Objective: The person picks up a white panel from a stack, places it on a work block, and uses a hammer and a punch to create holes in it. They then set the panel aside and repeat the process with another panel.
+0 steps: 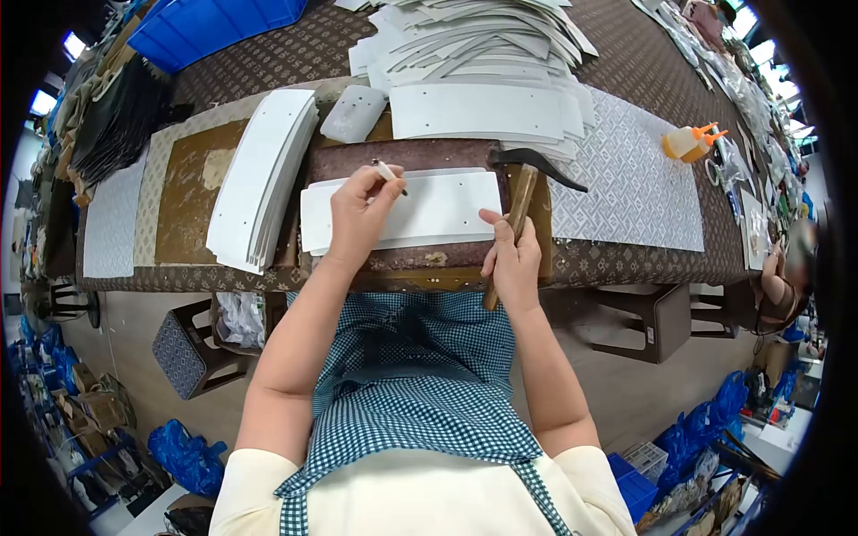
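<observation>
White rectangular sheets (438, 207): a thin, slightly fanned pile lying flat on the maroon pad (402, 154), at the desk's near edge; small dark dots mark the ends.
Left hand (362, 214): over the sheets' 9 o'clock half, fingers pinched tight around a white pen-like tool (386, 171), tilted, its dark tip pointing down toward 4 o'clock; whether the tip touches cannot be told.
Right hand (514, 259): at 4 o'clock, fingers curled round the wooden handle of a hammer (521, 201), index finger extended to the sheets' edge.
Hammer head: black, curved, at 2 o'clock.
Sheet stacks: one leaning stack (259, 179) at 9 o'clock; a larger heap (483, 107) at 1 o'clock.
Translucent block (353, 114): at 11 o'clock.
Orange-tipped bottles (686, 143): toward 3 o'clock, on the patterned desk (295, 58).
Blue plastic bin (219, 31): toward 10 o'clock, far side.
</observation>
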